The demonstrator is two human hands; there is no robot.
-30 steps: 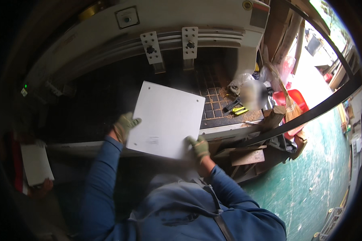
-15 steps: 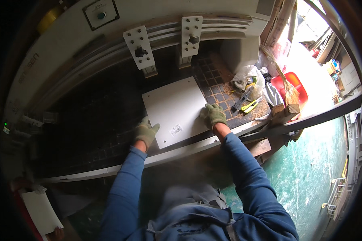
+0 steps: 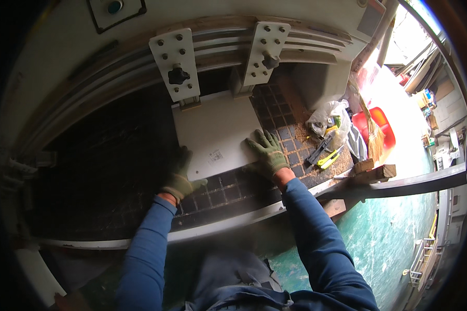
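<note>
A white rectangular panel [image 3: 220, 127] with a small printed label and a hole near one corner lies flat on the black gridded bed of the machine. Its far edge reaches the two white bracket plates [image 3: 172, 65] with black star knobs. At the panel's near left corner is my left hand [image 3: 179, 179], in a green knit glove, fingers stretched along the side and thumb apart. My right hand [image 3: 267, 154], gloved alike, rests with spread fingers on the right edge. Neither hand is wrapped round anything.
On the bed's right lie a yellow cutter [image 3: 329, 158], a black tool [image 3: 319, 150], sawdust and a plastic bag [image 3: 329, 116]. Beyond are a red dustpan [image 3: 381, 127] and a straw broom [image 3: 374, 137]. A wooden block [image 3: 376, 173] sits by the metal rail. Another white panel [image 3: 39, 274] shows lower left.
The panel has slid away from me, up to the bracket plates, baring grid along its near edge. My right hand's fingers have spread; my left hand now sits at the near corner.
</note>
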